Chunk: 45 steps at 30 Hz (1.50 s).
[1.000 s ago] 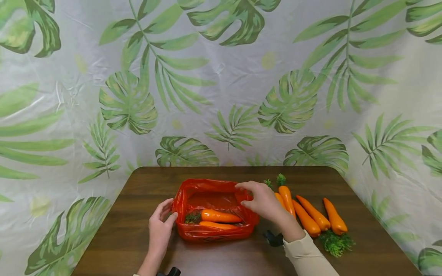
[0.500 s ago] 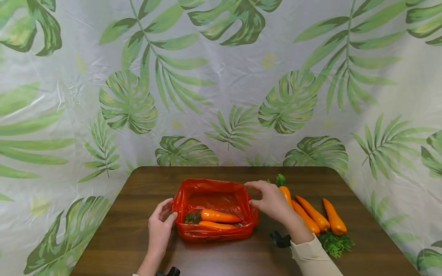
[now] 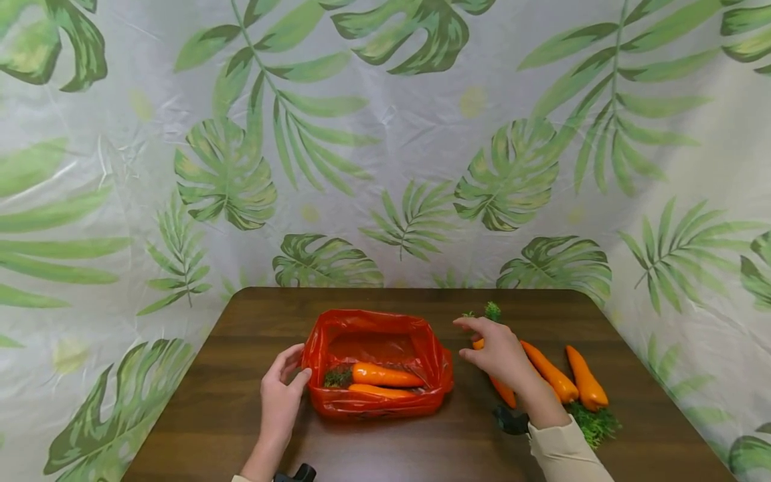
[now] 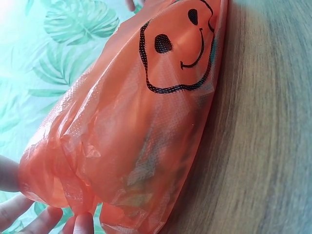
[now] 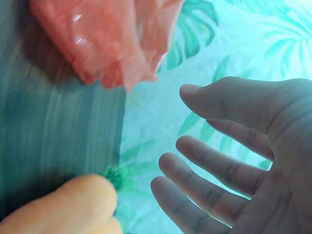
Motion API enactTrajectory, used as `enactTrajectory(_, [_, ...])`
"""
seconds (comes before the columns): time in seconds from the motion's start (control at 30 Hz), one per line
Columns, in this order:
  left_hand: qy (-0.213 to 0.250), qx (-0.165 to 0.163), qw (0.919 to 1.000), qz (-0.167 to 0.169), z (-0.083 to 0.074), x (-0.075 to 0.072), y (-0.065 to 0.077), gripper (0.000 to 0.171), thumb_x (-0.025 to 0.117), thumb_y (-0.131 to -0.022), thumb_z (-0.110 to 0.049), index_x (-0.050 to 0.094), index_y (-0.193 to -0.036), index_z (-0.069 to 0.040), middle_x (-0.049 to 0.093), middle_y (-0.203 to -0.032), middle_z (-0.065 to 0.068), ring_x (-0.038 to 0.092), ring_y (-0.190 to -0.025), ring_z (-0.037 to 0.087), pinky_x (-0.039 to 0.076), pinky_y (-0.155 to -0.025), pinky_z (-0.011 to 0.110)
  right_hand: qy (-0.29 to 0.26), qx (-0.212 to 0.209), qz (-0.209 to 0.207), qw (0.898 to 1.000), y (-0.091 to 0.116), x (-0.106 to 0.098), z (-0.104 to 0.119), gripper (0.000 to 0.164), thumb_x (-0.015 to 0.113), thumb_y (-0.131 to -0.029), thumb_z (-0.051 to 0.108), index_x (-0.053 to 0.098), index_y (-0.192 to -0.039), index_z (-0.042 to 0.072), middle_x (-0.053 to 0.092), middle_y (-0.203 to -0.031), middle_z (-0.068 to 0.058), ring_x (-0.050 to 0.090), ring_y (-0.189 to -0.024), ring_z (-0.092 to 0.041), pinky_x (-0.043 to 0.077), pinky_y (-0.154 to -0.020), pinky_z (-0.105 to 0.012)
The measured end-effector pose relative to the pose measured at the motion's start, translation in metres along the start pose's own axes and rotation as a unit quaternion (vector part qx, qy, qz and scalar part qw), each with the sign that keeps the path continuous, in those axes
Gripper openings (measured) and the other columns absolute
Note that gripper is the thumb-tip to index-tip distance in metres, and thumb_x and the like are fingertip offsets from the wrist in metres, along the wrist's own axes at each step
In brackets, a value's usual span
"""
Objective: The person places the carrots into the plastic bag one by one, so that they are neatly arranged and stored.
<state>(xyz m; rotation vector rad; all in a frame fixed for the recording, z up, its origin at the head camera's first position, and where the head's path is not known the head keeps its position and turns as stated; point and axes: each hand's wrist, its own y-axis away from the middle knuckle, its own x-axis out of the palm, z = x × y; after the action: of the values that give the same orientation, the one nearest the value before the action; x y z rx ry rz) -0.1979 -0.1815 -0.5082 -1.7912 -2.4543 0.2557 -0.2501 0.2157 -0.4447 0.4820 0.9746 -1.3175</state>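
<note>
A red plastic bag (image 3: 376, 406) stands with its mouth spread wide at the middle of the table; a smiling face shows on its side in the left wrist view. Inside lie two orange carrots, one behind (image 3: 388, 375) and one in front (image 3: 379, 391), with dark green tops at the left. My left hand (image 3: 282, 391) holds the bag's left rim between thumb and fingers. My right hand (image 3: 496, 351), fingers spread and slightly bent, hovers just right of the bag above more carrots. In the right wrist view nothing lies between its thumb (image 5: 209, 100) and fingers.
Several carrots lie on the wooden table (image 3: 241, 402) at the right, some partly hidden under the right hand; two plain ones are a middle carrot (image 3: 551, 375) and a right-hand carrot (image 3: 585, 378). Leafy tops (image 3: 595, 425) stick out near them. A leaf-patterned curtain (image 3: 385, 134) hangs behind.
My right hand has left the bag's right rim and moved rightward over the loose carrots. The left hand keeps its place on the bag.
</note>
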Motion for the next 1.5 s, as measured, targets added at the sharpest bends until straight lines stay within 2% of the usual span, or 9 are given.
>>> enactTrajectory(0.23, [0.007,0.007,1.0000,0.000,-0.001,0.000,0.000,0.042,0.067,-0.091,0.004,0.064,-0.131,-0.007,0.063,-0.131,0.016,0.057,-0.121,0.031,0.052,-0.083,0.016,0.007,0.015,0.005,1.000,0.002,0.000,-0.021,0.057,0.083,-0.083,0.017,0.063,-0.136,0.022,0.065,-0.128,-0.007,0.063,-0.108,-0.032,0.055,-0.084,-0.049])
enactTrajectory(0.37, [0.013,0.005,0.9999,0.004,-0.003,0.000,0.000,0.042,0.066,-0.091,0.005,0.063,-0.132,-0.005,0.062,-0.132,0.017,0.057,-0.123,0.031,0.052,-0.084,0.015,0.024,0.017,0.001,1.000,0.002,0.000,-0.031,0.057,0.082,-0.083,0.017,0.063,-0.137,0.020,0.065,-0.127,-0.009,0.064,-0.105,-0.031,0.055,-0.081,-0.049])
enactTrajectory(0.67, [-0.002,-0.024,0.9997,0.007,-0.001,-0.001,-0.004,0.044,0.064,-0.093,0.006,0.060,-0.136,-0.003,0.059,-0.136,0.018,0.054,-0.127,0.033,0.050,-0.083,0.014,0.032,0.031,0.004,0.999,0.005,-0.001,-0.046,0.057,0.082,-0.082,0.012,0.063,-0.136,0.014,0.066,-0.126,-0.015,0.064,-0.105,-0.036,0.055,-0.080,-0.052])
enactTrajectory(0.97, [0.003,-0.013,0.9999,0.004,-0.002,-0.002,-0.001,0.043,0.066,-0.092,0.002,0.062,-0.134,-0.008,0.061,-0.135,0.015,0.056,-0.126,0.029,0.051,-0.083,0.015,0.034,0.050,0.014,0.998,0.008,0.003,-0.052,0.059,0.082,-0.080,0.012,0.063,-0.135,0.013,0.067,-0.121,-0.015,0.065,-0.100,-0.033,0.056,-0.074,-0.047])
enactTrajectory(1.2, [0.005,-0.008,0.9999,0.003,-0.002,-0.002,-0.002,0.044,0.066,-0.092,0.003,0.062,-0.134,-0.007,0.061,-0.133,0.016,0.056,-0.125,0.030,0.051,-0.083,0.015,0.021,0.053,0.021,0.998,0.006,0.010,-0.053,0.059,0.081,-0.081,0.010,0.062,-0.137,0.013,0.065,-0.125,-0.017,0.066,-0.103,-0.035,0.057,-0.079,-0.050])
enactTrajectory(1.5, [0.013,-0.009,0.9999,0.001,-0.001,-0.002,-0.001,0.043,0.066,-0.092,0.003,0.062,-0.134,-0.007,0.061,-0.133,0.016,0.056,-0.124,0.030,0.053,-0.081,0.018,0.019,0.067,0.034,0.997,0.003,0.022,-0.055,0.060,0.081,-0.079,0.006,0.064,-0.135,0.016,0.066,-0.120,-0.007,0.063,-0.089,-0.022,0.054,-0.068,-0.039])
